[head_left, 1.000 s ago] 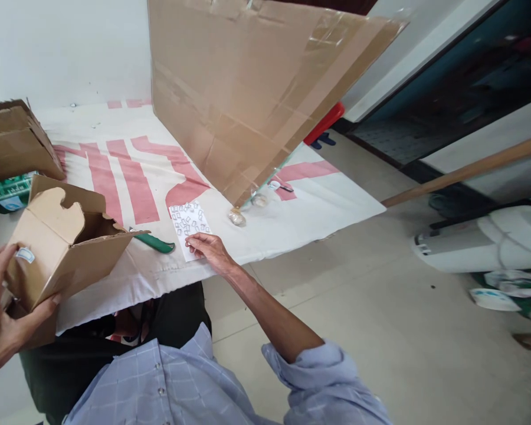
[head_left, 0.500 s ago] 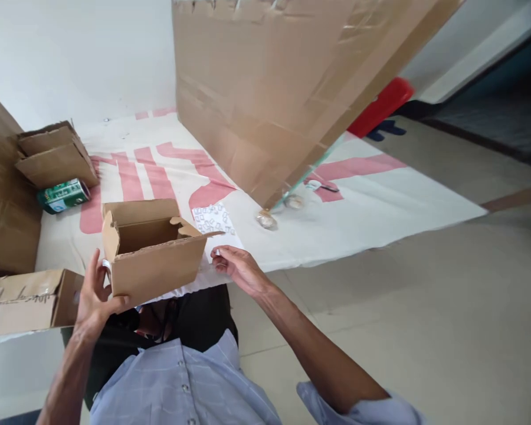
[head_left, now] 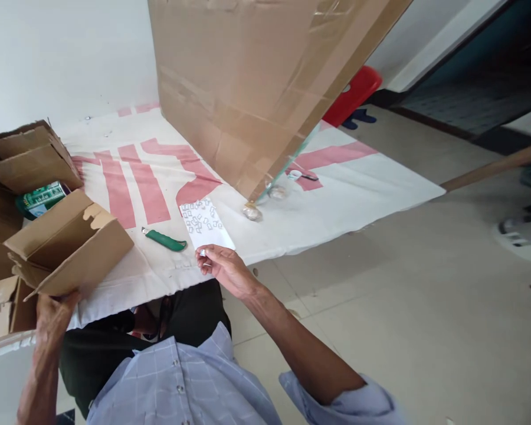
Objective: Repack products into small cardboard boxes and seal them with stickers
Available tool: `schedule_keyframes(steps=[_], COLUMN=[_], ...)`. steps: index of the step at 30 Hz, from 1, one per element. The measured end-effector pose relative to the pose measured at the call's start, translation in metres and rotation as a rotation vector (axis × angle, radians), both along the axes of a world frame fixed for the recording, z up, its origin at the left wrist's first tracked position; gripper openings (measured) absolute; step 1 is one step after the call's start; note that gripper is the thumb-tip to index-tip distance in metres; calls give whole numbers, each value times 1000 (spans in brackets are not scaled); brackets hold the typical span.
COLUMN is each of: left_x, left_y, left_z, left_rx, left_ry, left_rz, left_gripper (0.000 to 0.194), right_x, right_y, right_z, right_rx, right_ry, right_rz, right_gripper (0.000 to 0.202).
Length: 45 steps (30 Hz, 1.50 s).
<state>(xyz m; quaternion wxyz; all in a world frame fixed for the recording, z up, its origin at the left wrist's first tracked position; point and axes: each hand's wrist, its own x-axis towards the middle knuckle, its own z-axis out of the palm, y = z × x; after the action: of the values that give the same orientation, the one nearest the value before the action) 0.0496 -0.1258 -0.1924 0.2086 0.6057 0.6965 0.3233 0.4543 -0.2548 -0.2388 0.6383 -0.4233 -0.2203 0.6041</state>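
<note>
At the left, my left hand grips the lower near edge of an open-topped cardboard box, which is tilted and turned. Its fingers are partly hidden by the box. My right hand is in a pinch, with a tiny whitish piece between thumb and finger, too small to name. Just beyond that hand lies a white sheet bearing several small outlined squares. A green utility knife rests on the cloth between the box and the sheet.
A big cardboard sheet or box rises over the table. Left are another open carton, a green can and a low carton. Small wrapped lumps sit by the big cardboard's corner, and a red stool stands behind.
My left hand has carried the box leftward and turned it, uncovering the green utility knife. The right hand stays pinched near the sheet. The whole view has shifted slightly.
</note>
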Motion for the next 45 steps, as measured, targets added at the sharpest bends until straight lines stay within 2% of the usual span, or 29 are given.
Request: schedule_keyframes(steps=[2, 4, 6, 8, 9, 11, 13, 15, 18, 23, 31, 36, 45], left_x=[2, 7, 21, 46, 63, 102, 140, 169, 192, 199, 206, 207, 211], left_y=[-24, -51, -76, -93, -97, -98, -92, -85, -78, -79, -76, -74, -77], left_z=[-9, -17, -20, -17, -13, -2, 10, 19, 24, 22, 18, 11, 21], left_rx=[-90, -111, -104, -117, -129, -89, -45, -39, -89, -182, -192, -169, -81], left_ry=[47, 90, 106, 9, -69, -219, -345, -429, -509, -558, -586, -585, -541], left_rz=[91, 167, 162, -26, -195, -467, -653, -746, -789, -761, -764, -749, -829], left_gripper=[57, 59, 54, 46, 40, 30, 25, 24, 28, 29, 38, 40, 27], right_x=[-1, -3, -7, -12, -15, -22, -30, -37, -43, -44, -45, -47, -47], right_y=[-2, -4, -6, -8, -9, -12, -15, -19, -24, -25, -22, -22, -21], right_z=[2, 5, 9, 14, 17, 22, 27, 29, 29, 24, 14, 15, 17], right_rx=[8, 20, 31, 36, 37, 44, 62, 86, 116, 169, 192, 169, 139], right_ry=[1, 1, 2, 4, 3, -11, -38, -68, -120, -219, -245, -208, -305], right_rz=[-3, -5, 3, 12, 16, 18, 21, 17, 3, -23, -45, -44, -109], right_gripper=[44, 43, 42, 43, 43, 42, 41, 41, 42, 40, 38, 43, 42])
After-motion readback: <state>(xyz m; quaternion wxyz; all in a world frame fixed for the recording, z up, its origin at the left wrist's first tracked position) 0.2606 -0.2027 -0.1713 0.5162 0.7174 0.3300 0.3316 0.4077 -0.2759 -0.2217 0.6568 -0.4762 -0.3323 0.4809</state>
